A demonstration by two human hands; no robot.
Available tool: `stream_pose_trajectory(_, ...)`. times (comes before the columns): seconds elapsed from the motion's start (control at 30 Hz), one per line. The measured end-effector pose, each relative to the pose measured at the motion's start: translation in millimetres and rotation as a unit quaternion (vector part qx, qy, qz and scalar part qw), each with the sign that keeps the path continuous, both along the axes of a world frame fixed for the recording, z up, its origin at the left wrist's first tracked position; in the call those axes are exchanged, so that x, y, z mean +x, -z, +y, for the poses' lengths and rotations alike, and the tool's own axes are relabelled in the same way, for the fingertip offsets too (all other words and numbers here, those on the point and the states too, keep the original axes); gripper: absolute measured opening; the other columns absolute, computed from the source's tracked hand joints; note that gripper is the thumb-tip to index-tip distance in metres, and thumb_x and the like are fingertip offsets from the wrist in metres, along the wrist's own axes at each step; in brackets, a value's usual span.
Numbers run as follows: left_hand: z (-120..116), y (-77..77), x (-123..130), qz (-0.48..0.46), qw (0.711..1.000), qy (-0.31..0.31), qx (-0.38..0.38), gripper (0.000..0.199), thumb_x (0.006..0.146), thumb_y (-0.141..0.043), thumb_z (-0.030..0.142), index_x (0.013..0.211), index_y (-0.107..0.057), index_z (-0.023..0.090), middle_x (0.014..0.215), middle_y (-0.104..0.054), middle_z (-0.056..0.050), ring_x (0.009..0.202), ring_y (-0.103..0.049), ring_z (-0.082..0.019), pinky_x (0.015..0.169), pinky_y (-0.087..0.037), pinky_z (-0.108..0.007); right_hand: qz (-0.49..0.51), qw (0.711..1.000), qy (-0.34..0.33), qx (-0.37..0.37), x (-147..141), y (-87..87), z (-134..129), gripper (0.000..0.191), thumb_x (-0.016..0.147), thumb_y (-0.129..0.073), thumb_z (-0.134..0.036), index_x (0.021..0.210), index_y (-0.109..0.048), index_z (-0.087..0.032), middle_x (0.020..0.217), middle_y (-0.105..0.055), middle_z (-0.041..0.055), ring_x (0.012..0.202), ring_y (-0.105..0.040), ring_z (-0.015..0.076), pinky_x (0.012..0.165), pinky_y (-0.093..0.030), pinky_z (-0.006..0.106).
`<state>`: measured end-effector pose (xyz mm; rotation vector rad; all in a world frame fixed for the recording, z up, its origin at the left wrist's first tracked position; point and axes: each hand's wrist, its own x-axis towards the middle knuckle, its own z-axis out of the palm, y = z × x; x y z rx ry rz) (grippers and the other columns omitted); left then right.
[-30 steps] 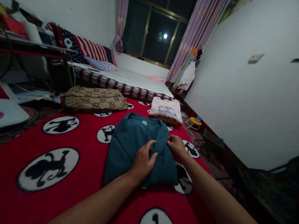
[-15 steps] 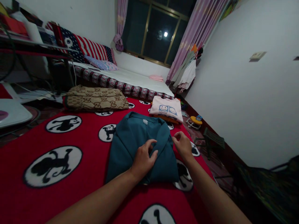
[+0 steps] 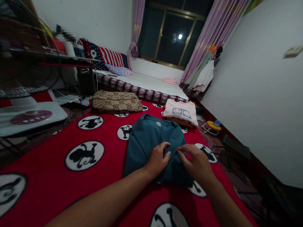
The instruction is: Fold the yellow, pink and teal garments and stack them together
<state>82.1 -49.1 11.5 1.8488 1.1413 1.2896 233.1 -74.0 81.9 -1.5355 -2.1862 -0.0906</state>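
Observation:
A teal collared jacket (image 3: 142, 148) lies folded in a neat block, its collar and pale label at the far side. My left hand (image 3: 158, 159) rests on its middle, fingers curved and the thumb held apart, with nothing in them. Over the jacket's right half, my right hand (image 3: 195, 159) has its thumb and fingertips pinched together at the front cloth. The exact bit of fabric between those fingertips is hard to make out.
The red blanket (image 3: 109, 189) carries a folded brown patterned garment (image 3: 118, 101) at the far left and a folded pink shirt (image 3: 181, 112) at the far right, stacked on something orange. A fan (image 3: 30, 110) stands left; a yellow stool (image 3: 213, 126) and dark folding stool (image 3: 236, 148) are right.
My right hand has moved from beside the jacket's right edge onto its front. The left hand stays on the middle. The view has turned left, bringing the fan into sight.

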Motion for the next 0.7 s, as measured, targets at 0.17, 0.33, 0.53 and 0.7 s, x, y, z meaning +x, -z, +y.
stream_pose_trajectory(0.17,-16.7,-9.8,-15.7,0.003,0.998,0.061,0.017,0.037,0.079,-0.056,0.007,0.114,-0.062,0.016,0.116,-0.066,-0.008,0.109,-0.060,-0.019,0.101,-0.044,-0.033,0.057,0.998,0.010,0.027,-21.8,37.5,53.9,0.034,0.091,-0.044,-0.027,0.116,-0.064,-0.017,0.123,-0.063,0.0105,0.115,-0.056,0.0221,0.099,-0.042,0.037)
stream_pose_trajectory(0.33,4.6,-36.5,-71.6,0.042,0.994,-0.046,0.088,0.031,0.084,-0.047,0.008,0.105,-0.068,0.018,0.108,-0.069,-0.005,0.105,-0.062,-0.017,0.098,-0.046,-0.031,0.027,0.999,0.024,-0.013,-18.6,75.0,67.1,0.036,0.093,-0.043,-0.032,0.119,-0.064,-0.019,0.130,-0.061,0.0082,0.124,-0.051,0.0227,0.106,-0.036,0.041)
stream_pose_trajectory(0.53,70.7,-27.7,-99.6,0.266,0.937,-0.226,-0.026,0.054,0.088,-0.043,0.015,0.139,-0.040,-0.002,0.145,-0.041,-0.025,0.138,-0.036,-0.029,0.113,-0.032,-0.043,0.048,0.998,0.023,-0.020,-15.8,70.4,63.8,0.036,0.093,-0.043,-0.033,0.117,-0.065,-0.019,0.130,-0.061,0.0074,0.125,-0.050,0.0229,0.106,-0.035,0.043)
stream_pose_trajectory(0.7,78.6,-9.4,-60.6,0.390,0.906,-0.163,-0.020,0.059,0.093,-0.040,0.028,0.143,-0.032,-0.002,0.153,-0.026,-0.024,0.143,-0.023,-0.030,0.117,-0.022,-0.044,0.074,0.997,0.026,0.023,-14.6,76.6,61.7,0.037,0.093,-0.041,-0.035,0.116,-0.065,-0.017,0.127,-0.062,0.0102,0.123,-0.051,0.0231,0.106,-0.035,0.042)
